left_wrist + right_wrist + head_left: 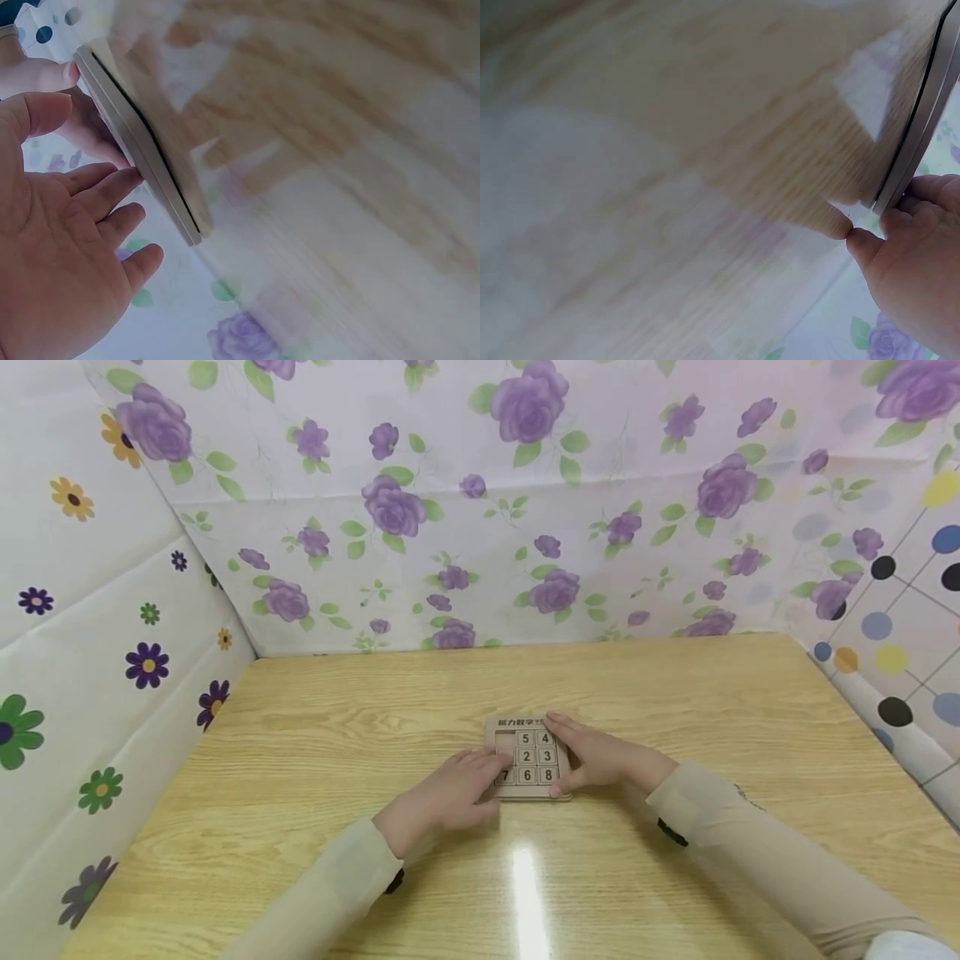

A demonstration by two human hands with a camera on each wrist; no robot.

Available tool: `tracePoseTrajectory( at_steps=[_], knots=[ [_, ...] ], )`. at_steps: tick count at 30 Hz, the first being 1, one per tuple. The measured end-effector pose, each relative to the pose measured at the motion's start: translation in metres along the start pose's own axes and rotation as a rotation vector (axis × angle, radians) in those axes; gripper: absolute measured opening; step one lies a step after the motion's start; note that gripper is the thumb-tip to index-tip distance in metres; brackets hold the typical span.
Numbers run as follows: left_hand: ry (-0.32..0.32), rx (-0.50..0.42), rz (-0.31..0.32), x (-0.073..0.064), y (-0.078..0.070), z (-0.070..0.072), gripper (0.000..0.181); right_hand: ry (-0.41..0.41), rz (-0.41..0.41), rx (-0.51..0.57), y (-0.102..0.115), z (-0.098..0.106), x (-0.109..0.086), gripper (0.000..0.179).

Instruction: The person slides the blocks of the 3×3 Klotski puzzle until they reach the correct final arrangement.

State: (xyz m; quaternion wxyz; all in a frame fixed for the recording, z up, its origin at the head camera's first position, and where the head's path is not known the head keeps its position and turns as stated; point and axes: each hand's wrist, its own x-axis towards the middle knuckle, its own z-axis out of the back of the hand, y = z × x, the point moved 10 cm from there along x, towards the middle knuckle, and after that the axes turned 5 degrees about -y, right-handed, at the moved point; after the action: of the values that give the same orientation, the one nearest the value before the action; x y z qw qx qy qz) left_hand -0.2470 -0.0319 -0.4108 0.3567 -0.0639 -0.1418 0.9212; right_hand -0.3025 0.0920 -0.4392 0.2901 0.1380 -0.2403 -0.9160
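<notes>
A sliding number puzzle [527, 792] with a beige frame lies flat on the table, its printed heading along the far side. Tiles 5, 4, 2, 3, 7, 6 and 8 show, and the top-left slot is bare. My left hand [463, 789] reaches over the puzzle's left side, its fingertips on the middle-left spot, which they hide. In the left wrist view its fingers [120, 225] are loosely extended beside the puzzle edge [142, 142]. Along the right side, my right hand [600, 758] holds the frame, thumb at the lower right corner and fingers by the top right.
The wood-grain table [360, 710] has a glossy top with a bright reflection [528, 902] near the front. A purple-flowered sheet [465, 527] hangs at its back edge. Patterned sheets stand on the left [75, 635] and right [922, 643].
</notes>
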Motion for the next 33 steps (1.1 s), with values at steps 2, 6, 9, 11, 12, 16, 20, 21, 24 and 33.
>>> tracePoseTrajectory(
  at_steps=[2, 6, 9, 11, 12, 16, 20, 21, 24, 33],
  knots=[
    [0.0, 0.001, 0.003, -0.001, -0.001, 0.001, 0.064, 0.003, -0.003, 0.001, -0.001, 0.0, 0.0, 0.114],
    [-0.012, -0.001, 0.005, 0.005, 0.0, 0.004, 0.062, -0.001, -0.002, -0.006, -0.001, 0.002, 0.0, 0.114],
    [-0.04, 0.004, -0.01, 0.014, 0.001, 0.008, 0.063, -0.006, 0.001, -0.01, 0.0, 0.004, -0.001, 0.113],
    [-0.053, 0.0, -0.015, 0.019, 0.002, 0.009, 0.063, -0.004, 0.0, -0.004, 0.001, 0.004, -0.001, 0.113],
    [-0.057, 0.004, -0.019, 0.022, 0.003, 0.009, 0.063, -0.001, -0.003, -0.001, 0.001, 0.003, -0.001, 0.113],
    [-0.041, 0.012, -0.029, 0.032, 0.003, 0.007, 0.061, 0.005, -0.001, -0.005, 0.001, 0.002, -0.001, 0.112],
    [-0.002, 0.03, -0.021, 0.039, 0.004, -0.001, 0.06, 0.001, 0.006, -0.015, 0.001, 0.0, -0.002, 0.112],
    [0.007, 0.032, -0.015, 0.04, 0.005, -0.003, 0.06, 0.001, 0.009, -0.014, 0.002, 0.0, -0.002, 0.112],
    [0.016, 0.03, 0.006, 0.04, 0.007, -0.006, 0.059, -0.002, 0.017, -0.01, 0.002, -0.001, -0.002, 0.111],
    [0.007, 0.007, 0.033, 0.034, 0.014, 0.0, 0.059, -0.001, -0.005, -0.015, -0.001, 0.0, -0.001, 0.113]
  ],
)
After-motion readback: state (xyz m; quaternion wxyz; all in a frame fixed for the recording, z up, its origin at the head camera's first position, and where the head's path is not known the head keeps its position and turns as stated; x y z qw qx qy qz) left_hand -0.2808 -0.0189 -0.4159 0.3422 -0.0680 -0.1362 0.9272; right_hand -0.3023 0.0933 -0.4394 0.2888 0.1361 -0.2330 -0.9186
